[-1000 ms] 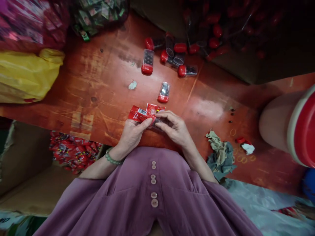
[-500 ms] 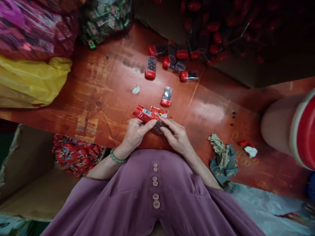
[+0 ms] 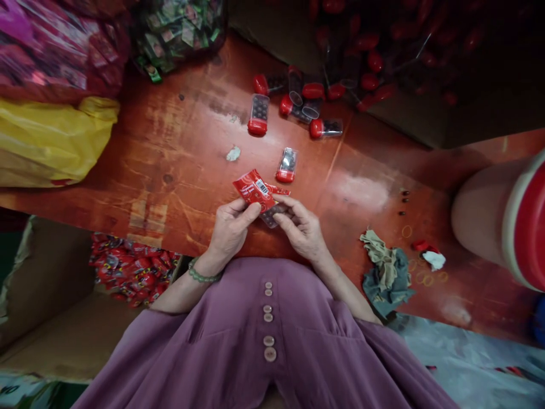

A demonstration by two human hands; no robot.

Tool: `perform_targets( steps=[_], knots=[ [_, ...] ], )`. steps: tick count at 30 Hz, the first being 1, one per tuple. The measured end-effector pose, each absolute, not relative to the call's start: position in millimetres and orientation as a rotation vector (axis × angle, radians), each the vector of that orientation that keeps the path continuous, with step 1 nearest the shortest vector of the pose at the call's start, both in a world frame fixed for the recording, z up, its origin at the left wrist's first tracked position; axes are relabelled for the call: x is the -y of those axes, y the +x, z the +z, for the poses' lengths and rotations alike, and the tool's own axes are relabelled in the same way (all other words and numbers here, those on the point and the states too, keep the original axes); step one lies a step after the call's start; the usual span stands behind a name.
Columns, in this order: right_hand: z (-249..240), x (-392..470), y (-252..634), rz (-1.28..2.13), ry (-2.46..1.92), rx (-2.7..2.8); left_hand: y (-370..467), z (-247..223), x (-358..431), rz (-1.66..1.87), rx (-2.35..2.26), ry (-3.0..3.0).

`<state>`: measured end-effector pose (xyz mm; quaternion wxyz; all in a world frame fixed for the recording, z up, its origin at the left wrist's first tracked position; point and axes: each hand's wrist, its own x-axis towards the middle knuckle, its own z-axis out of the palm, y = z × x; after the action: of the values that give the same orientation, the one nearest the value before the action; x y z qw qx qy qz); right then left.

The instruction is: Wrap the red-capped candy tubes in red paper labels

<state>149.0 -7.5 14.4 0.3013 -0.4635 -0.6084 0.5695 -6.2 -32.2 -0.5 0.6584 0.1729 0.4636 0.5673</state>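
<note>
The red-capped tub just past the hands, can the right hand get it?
Probably yes: the red-capped tub lies just beyond the right hand, and nothing seems to block its right side. But that hand is on the held tub, so it might need to let go first.

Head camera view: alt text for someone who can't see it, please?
A person's left hand holds a red packet while the right hand holds a clear container of dark balls at the packet's lower end. Red-capped containers lie beyond on a reddish table; a carton of red packages sits lower left.
</note>
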Motion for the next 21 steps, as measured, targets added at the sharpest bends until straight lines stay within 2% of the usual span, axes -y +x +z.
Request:
perform_targets(
  steps=[4, 12, 17, 21],
  knots=[
    [12.2, 8.2, 141.2, 1.406, -1.234, 1.513, -3.6, 0.4, 34.9, 1.204, -1.104, 0.413],
    [3.3, 3.3, 134.4, 1.61, -1.18, 1.212, -5.5, 7.2, 33.9, 1.251, -1.029, 0.276],
    [-3.6, 9.3, 137.3, 1.603, -1.125, 1.346, -6.9, 8.6, 35.6, 1.214, -1.005, 0.221],
    [-3.8, 10.3, 144.2, 1.331, -1.115, 1.672, -6.5, 9.7, 38.2, 1.173, -0.964, 0.227]
  ],
)
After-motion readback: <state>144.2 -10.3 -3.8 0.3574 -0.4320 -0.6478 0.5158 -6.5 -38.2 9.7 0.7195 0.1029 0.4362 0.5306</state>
